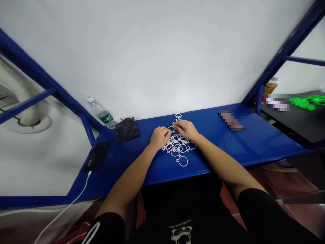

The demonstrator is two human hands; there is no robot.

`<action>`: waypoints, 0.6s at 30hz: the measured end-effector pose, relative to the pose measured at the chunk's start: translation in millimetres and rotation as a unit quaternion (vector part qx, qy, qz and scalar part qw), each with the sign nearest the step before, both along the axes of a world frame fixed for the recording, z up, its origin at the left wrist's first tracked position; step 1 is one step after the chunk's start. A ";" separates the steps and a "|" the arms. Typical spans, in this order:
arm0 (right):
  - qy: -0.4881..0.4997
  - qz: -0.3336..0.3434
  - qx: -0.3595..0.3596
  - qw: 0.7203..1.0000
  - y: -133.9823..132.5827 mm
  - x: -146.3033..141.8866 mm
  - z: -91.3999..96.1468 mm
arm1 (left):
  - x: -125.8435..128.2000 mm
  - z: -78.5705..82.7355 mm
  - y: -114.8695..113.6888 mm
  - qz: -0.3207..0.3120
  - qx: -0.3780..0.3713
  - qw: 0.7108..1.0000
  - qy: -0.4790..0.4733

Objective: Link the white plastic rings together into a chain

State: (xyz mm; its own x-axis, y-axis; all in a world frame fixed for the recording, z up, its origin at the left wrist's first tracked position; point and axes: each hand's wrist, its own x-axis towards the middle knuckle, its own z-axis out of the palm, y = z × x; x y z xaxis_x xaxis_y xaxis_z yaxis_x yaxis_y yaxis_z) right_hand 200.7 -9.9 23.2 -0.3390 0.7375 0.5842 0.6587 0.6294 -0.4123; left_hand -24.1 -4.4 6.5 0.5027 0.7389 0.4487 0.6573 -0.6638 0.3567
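Observation:
A loose pile of white plastic curtain rings (178, 145), each with a small clip-like tab, lies on the blue table in front of me. Between my hands, one white curtain ring (171, 128) is raised at the pile's far side. My left hand (159, 137) has its fingers closed at the ring's near left edge. With thumb and fingertips together, my right hand (187, 129) pinches the ring's upper right side. Another single ring (178, 116) lies beyond my hands by the wall, and one more (182, 161) sits near the front edge.
On the left stand a water bottle (103, 113), a crumpled black plastic bag (127, 129) and a black power bank (97, 156) with a white cable (76, 200). A blurred-out item (231, 121) lies at the right of the blue table (243, 145). Blue frame bars (276, 56) rise at both sides.

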 end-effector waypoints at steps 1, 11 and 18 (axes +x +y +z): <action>0.002 -0.027 0.007 1.000 2.9 4.9 -0.4 | 0.4 -0.8 0.6 0.004 -0.001 1.000 -0.006; 0.023 -0.074 -0.061 0.995 29.0 33.2 -21.4 | 3.9 -6.8 -0.7 -0.006 -0.066 0.996 0.068; -0.031 0.017 -0.071 0.997 14.2 8.2 -18.5 | 3.3 -7.9 2.2 0.032 -0.064 0.992 0.101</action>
State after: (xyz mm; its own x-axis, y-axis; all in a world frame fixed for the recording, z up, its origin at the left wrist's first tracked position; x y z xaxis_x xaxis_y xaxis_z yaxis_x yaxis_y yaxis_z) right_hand 208.9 4.3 4.7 -0.3981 0.7984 0.4517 0.6646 0.5904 -0.4580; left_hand -20.9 -2.3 -1.3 0.5228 0.8171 0.2431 0.7638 -0.5756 0.2920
